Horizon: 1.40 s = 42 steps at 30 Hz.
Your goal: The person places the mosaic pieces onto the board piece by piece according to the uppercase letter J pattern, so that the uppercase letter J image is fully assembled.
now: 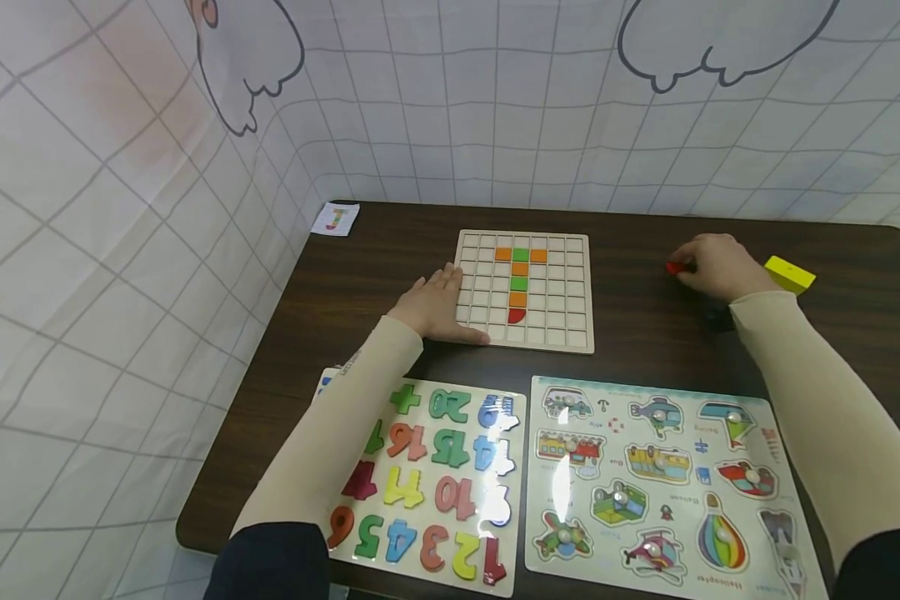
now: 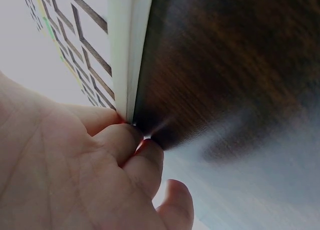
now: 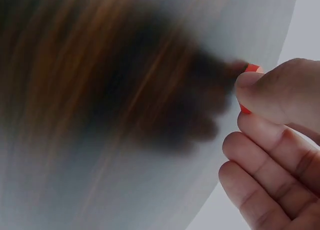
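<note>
A pale wooden grid board (image 1: 562, 317) lies on the dark table, with orange and green square tiles (image 1: 520, 269) in a T-like column. At the column's near end is a red rounded tile (image 1: 517, 316). My left hand (image 1: 435, 310) rests against the board's left side, fingers extended along it and thumb near its front corner. In the left wrist view, the fingertips meet the board's edge (image 2: 131, 55). Off to the right of the board, my right hand (image 1: 720, 265) pinches a small red tile (image 3: 252, 68) between thumb and index finger, partly covering it.
Beside the right wrist lies a yellow block (image 1: 791, 274). A small card (image 1: 335, 219) with a coloured pattern sits at the table's far left corner. Nearest me are a number puzzle board (image 1: 427, 414) under the left forearm and a vehicle puzzle board (image 1: 615, 408) beside the right forearm.
</note>
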### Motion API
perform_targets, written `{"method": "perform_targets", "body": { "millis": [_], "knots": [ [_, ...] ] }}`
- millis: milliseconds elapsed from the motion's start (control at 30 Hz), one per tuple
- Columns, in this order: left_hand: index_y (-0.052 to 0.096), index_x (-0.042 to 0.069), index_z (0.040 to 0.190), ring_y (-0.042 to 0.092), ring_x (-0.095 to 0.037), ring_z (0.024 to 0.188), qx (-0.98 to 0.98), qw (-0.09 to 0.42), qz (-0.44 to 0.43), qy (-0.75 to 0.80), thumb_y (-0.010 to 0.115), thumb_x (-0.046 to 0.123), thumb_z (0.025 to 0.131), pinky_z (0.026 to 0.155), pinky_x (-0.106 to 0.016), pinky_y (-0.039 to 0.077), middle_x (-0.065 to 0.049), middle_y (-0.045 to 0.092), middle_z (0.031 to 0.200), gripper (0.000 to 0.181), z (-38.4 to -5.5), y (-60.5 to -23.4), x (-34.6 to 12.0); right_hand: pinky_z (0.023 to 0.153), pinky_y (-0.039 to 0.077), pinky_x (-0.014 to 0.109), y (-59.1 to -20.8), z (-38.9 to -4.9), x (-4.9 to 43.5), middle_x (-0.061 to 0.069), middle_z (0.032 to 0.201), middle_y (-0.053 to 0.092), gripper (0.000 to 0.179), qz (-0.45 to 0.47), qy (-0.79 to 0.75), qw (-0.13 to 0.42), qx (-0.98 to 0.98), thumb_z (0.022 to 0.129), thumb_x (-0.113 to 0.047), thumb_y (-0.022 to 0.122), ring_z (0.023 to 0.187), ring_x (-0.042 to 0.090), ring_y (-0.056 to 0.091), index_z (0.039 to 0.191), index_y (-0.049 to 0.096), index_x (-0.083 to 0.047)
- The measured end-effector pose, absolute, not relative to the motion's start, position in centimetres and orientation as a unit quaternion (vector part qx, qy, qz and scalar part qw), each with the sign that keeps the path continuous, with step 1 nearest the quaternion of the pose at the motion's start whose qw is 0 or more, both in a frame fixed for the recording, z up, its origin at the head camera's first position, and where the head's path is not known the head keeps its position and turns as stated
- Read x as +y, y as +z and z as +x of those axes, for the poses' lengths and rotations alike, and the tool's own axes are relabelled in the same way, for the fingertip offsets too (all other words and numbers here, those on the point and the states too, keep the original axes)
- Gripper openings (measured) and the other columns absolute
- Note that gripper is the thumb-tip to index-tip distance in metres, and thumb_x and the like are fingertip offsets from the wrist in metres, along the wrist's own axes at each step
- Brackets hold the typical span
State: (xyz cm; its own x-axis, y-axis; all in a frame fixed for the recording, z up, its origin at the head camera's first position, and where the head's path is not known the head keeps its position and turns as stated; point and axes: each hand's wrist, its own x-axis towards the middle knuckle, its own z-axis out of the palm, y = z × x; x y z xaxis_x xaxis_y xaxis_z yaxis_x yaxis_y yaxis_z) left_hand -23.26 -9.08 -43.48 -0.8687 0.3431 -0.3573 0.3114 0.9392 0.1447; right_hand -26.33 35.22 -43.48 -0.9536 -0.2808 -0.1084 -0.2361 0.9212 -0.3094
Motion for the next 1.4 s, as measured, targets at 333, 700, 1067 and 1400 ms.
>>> {"method": "perform_targets", "body": {
  "millis": [333,700,1067,1400],
  "knots": [
    [0.008,0.006,0.168,0.015,-0.029,0.165,0.965,0.2,0.164,0.044,0.065,0.081,0.08,0.134,-0.047,0.015,-0.014,0.008,0.177,0.129,-23.3,-43.5,-9.4,0.102,0.049,0.063,-43.6,-26.2,29.0,0.028,0.126,0.068,0.031,-0.175,-0.152,0.05,0.971,0.095,-0.008,0.071,0.113,0.043,0.062,0.123,0.072,0.005],
    [0.008,0.006,0.168,0.014,-0.029,0.165,0.965,0.201,0.161,0.043,0.065,0.083,0.079,0.134,-0.047,0.015,-0.014,0.008,0.177,0.13,-23.4,-43.6,-9.7,0.099,0.056,0.049,-43.2,-24.5,19.1,0.013,0.113,0.076,0.023,-0.27,-0.207,0.051,0.939,0.091,-0.012,0.078,0.101,0.028,0.066,0.113,0.079,-0.003],
    [0.008,0.006,0.168,0.013,-0.029,0.165,0.963,0.205,0.166,0.045,0.064,0.083,0.081,0.134,-0.048,0.016,-0.014,0.007,0.177,0.129,-23.3,-43.2,-9.4,0.093,0.058,0.045,-43.1,-24.1,13.7,0.01,0.106,0.078,0.018,-0.355,-0.202,0.047,0.912,0.091,-0.012,0.077,0.096,0.025,0.068,0.107,0.081,-0.005],
    [0.008,0.006,0.168,0.014,-0.029,0.165,0.963,0.203,0.17,0.051,0.065,0.083,0.08,0.134,-0.048,0.017,-0.015,0.008,0.177,0.129,-23.3,-43.2,-9.3,0.084,0.058,0.041,-43.5,-23.6,11.9,0.006,0.1,0.075,0.013,-0.36,-0.147,0.065,0.919,0.092,-0.02,0.08,0.085,0.02,0.064,0.101,0.081,-0.011]
  ]
}}
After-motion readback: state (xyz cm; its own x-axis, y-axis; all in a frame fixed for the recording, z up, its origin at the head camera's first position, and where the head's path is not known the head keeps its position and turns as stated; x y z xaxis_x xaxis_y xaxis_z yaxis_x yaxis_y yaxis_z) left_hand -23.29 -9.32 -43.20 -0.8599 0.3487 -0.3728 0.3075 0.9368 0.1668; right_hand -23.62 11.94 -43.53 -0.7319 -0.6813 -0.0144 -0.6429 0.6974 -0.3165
